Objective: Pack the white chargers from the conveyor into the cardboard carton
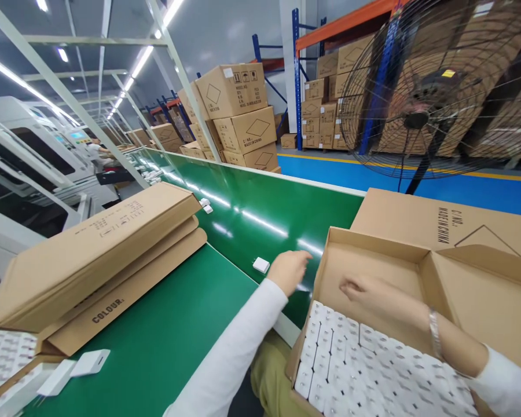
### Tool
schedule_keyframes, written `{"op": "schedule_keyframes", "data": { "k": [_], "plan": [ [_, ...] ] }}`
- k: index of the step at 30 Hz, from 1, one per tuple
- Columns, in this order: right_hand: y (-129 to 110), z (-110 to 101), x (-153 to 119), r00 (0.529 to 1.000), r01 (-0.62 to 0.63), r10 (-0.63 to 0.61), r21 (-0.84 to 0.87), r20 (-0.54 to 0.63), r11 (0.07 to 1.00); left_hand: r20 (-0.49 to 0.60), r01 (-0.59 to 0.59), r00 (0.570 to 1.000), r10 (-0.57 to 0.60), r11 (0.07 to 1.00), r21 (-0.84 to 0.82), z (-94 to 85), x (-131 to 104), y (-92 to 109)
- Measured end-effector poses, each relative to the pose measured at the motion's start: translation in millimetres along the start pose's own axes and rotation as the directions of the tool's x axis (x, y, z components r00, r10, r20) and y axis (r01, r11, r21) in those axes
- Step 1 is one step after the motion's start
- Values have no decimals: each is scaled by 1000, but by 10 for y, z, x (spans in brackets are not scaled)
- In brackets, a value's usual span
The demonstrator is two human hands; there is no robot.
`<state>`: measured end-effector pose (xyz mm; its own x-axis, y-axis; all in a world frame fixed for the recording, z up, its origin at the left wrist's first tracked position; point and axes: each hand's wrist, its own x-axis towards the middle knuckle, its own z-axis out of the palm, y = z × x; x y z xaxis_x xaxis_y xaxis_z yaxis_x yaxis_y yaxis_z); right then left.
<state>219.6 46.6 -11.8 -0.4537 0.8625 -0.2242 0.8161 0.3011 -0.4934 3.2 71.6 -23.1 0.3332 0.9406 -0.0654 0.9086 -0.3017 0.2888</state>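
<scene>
My left hand (290, 271) is over the green conveyor belt (243, 231), its fingers bent, slightly apart and with nothing visible in them. Just left of it a white plug-in charger (261, 265) lies on the belt. My right hand (359, 288), a little blurred, has curled fingers and shows nothing in them. It hovers above the open cardboard carton (373, 250). White chargers (351, 370) stand packed in tight rows in the carton's near part, while bare cardboard shows in its far part. My right forearm hides some of the rows.
At left, folded cardboard (113, 231) leans over another box of chargers (8, 359), with loose chargers (89, 363) beside it on a green tabletop (165, 313). More chargers (205, 205) lie farther along the belt. Behind are stacked cartons (245, 130) and a large fan (417, 110).
</scene>
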Motion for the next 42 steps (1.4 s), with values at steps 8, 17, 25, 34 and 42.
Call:
{"op": "schedule_keyframes", "data": {
  "k": [8, 17, 25, 34, 42],
  "plan": [
    [-651, 330, 909, 998, -22, 4, -272, -64, 962, 148, 254, 947, -284, 948, 192, 161, 95, -812],
    [-513, 539, 1181, 999, 44, -43, -172, 10, 984, 177, 226, 944, -277, 938, 264, 188, 38, -860],
    [-411, 320, 476, 937, 319, -250, 305, -242, 897, -130, -42, 991, 30, 995, -88, -46, -317, -525],
    [-411, 572, -149, 720, 596, -330, 301, -611, 744, -516, -501, 826, 227, 714, -489, -85, -1006, 192],
    [-467, 612, -93, 677, 653, -416, 235, -607, 720, -474, -472, 838, 269, 794, -383, -60, -1034, 141]
  ]
}}
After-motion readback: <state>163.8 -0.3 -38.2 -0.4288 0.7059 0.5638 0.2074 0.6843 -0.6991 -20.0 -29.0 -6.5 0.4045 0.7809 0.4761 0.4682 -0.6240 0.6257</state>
